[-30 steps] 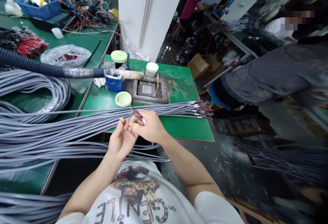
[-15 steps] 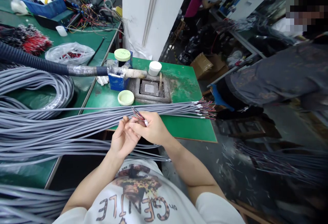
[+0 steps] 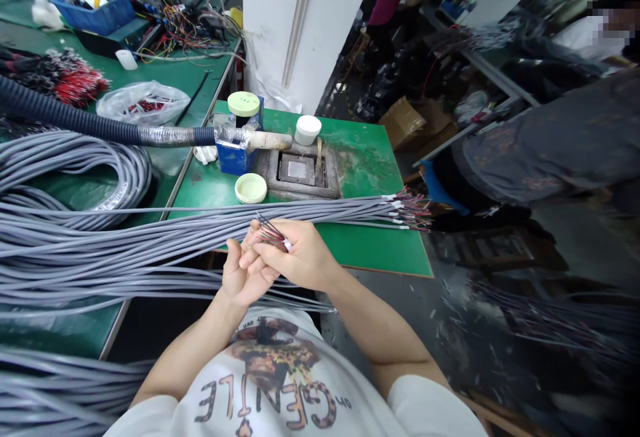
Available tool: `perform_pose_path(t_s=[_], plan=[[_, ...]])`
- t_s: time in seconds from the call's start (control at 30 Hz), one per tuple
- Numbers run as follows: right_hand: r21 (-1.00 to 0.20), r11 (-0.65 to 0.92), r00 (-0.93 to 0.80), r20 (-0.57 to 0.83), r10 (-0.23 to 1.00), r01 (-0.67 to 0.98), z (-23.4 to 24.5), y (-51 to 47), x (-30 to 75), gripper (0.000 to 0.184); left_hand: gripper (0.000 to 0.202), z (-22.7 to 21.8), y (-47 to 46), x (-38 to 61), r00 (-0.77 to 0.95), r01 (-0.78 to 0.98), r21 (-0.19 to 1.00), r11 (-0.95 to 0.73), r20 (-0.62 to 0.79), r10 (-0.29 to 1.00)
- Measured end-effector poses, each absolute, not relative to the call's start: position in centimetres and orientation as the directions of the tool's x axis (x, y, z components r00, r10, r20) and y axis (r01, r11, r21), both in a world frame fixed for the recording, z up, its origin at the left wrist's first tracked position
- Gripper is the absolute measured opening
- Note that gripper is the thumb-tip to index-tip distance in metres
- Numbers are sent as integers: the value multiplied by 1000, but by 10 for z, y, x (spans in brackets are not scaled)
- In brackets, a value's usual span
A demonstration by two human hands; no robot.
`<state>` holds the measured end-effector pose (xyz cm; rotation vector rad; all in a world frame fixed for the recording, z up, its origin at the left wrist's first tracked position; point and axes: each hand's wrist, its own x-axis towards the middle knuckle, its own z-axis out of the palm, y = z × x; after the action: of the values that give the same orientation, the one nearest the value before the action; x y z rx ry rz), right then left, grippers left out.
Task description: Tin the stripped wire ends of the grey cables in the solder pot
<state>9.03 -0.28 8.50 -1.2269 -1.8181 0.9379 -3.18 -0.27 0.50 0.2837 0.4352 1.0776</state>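
My right hand (image 3: 307,254) is closed around the end of a grey cable. From its grip a fan of thin coloured wires (image 3: 269,227) points up and left, with a white band (image 3: 287,244) at their base. My left hand (image 3: 245,274) is turned palm up just beneath the wires, thumb apart and fingers loosely stretched against the right hand's fingers. Behind both hands a bundle of grey cables (image 3: 325,210) lies across the green table, its stripped wire ends (image 3: 415,210) fanned out at the right edge.
A solder pot (image 3: 299,169) is set in the green tabletop (image 3: 370,250). Around it are a pale green lid (image 3: 251,188), a white tub (image 3: 307,129), a blue box (image 3: 235,159) and a fume hose (image 3: 170,136). Coiled cables (image 3: 125,184) lie left. A co-worker (image 3: 550,150) stands at right.
The view has shifted slightly, so the scene sits a little further right. My left fingers have straightened somewhat under the wires; my right hand keeps its grip on the cable.
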Motion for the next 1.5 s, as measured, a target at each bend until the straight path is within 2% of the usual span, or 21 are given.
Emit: perform_pose_path(t_s=[0.1,0.17,0.27,0.43,0.57,0.83,0.93,1.03,1.07,1.17,1.33,1.4,1.5], plan=[[-887,244,-248,154,956,392,82,-3,92,15,45,8,-2,-30,409,-786,431,444,-176,895],[-885,209,-196,137,971,417,77,-1,94,30,45,9,0,-28,402,-767,473,433,-171,900],[-858,172,-135,121,983,484,69,2,98,54,42,9,3,-24,324,-718,603,347,-152,934],[-822,122,-116,69,991,556,58,1,103,62,24,3,7,-22,144,-499,861,100,-32,989],[-798,100,-130,27,991,595,50,-3,105,68,16,3,6,-21,94,-364,931,-34,73,993],[-778,98,-92,53,994,620,41,-8,100,59,14,3,5,-14,128,-334,942,-38,85,988],[-817,110,-93,69,993,566,40,-12,100,59,18,3,6,-16,147,-361,932,-40,99,984],[-897,100,-134,46,990,430,36,-18,105,64,18,2,8,-21,121,-444,896,-22,84,989],[-925,96,-152,42,987,367,34,-21,108,59,17,1,9,-23,106,-467,884,-22,80,991],[-964,96,-165,56,985,246,27,-29,117,32,15,-2,12,-29,143,-524,852,9,78,987],[-949,141,-88,121,989,281,20,-41,123,31,25,-6,17,-34,324,-624,744,239,-31,945],[-943,144,-94,121,988,301,18,-44,122,31,27,-7,18,-34,333,-632,728,266,-54,941],[-934,150,-124,116,986,323,17,-45,122,34,29,-8,20,-33,369,-627,736,255,-9,930]])
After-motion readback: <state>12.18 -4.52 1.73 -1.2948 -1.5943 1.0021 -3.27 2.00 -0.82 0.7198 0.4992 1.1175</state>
